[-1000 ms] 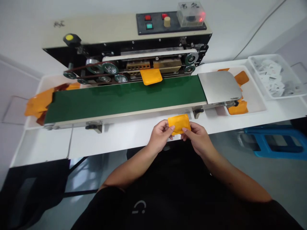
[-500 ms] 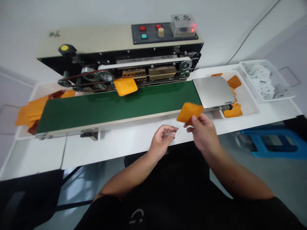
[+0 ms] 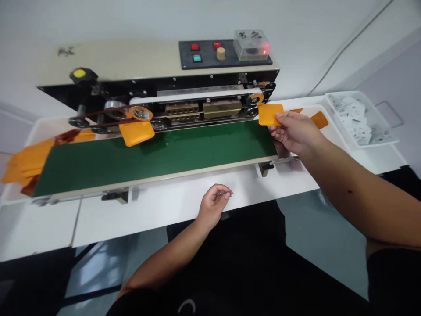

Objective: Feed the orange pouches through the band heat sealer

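My right hand [image 3: 294, 131] pinches a small orange pouch [image 3: 269, 115] by its right edge. That pouch is at the right end of the sealing machine [image 3: 204, 109], by the pulleys and above the green conveyor belt [image 3: 204, 142]. A second orange pouch [image 3: 136, 133] hangs from the machine's left part, over the belt, with its upper edge against the pulley area. Low in front of the belt, my left hand [image 3: 214, 205] is loosely curled over the white table [image 3: 158, 208]. Nothing shows between its thumb and fingers, which are slightly apart.
At the left end, a white bin [image 3: 44, 127] holds a heap of orange pouches [image 3: 28, 160]. Behind my right hand lies another bin [image 3: 342, 136] with orange pouches. Beyond it stands a clear tray [image 3: 393, 141] of small white packets. A control panel [image 3: 207, 61] tops the machine.
My right hand has carried its pouch up and right to the machine's entry. The other pouch has travelled left along the machine. My left hand has stayed low, shifting slightly.
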A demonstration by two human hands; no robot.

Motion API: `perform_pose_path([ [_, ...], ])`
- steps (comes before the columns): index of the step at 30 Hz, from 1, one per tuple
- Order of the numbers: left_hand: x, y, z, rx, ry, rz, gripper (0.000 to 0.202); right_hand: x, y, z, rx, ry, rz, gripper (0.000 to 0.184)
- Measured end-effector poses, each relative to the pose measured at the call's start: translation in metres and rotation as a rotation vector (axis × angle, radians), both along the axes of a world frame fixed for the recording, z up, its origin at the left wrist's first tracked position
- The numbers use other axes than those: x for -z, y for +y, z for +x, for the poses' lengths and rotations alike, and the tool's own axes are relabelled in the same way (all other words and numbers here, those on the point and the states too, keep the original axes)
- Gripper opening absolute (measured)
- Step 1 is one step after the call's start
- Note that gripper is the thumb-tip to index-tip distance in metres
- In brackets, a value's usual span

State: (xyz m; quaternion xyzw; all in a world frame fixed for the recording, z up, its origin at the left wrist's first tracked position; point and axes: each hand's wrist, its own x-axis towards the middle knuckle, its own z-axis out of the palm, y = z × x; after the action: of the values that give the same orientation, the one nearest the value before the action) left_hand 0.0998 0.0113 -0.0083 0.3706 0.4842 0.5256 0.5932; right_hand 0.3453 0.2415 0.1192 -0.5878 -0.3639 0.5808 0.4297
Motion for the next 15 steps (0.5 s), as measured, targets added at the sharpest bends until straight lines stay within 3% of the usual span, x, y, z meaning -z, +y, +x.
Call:
perform_pose_path([
  [9, -0.001, 0.002, -0.008, 0.028, 0.043, 0.017, 0.037, -0.006, 0.006, -0.015, -0.088, -0.022, -0.037, 0.020],
  [15, 0.004, -0.002, -0.011, 0.034, 0.072, 0.035, 0.037, -0.015, -0.022, 0.001, -0.134, -0.086, 0.011, 0.022],
])
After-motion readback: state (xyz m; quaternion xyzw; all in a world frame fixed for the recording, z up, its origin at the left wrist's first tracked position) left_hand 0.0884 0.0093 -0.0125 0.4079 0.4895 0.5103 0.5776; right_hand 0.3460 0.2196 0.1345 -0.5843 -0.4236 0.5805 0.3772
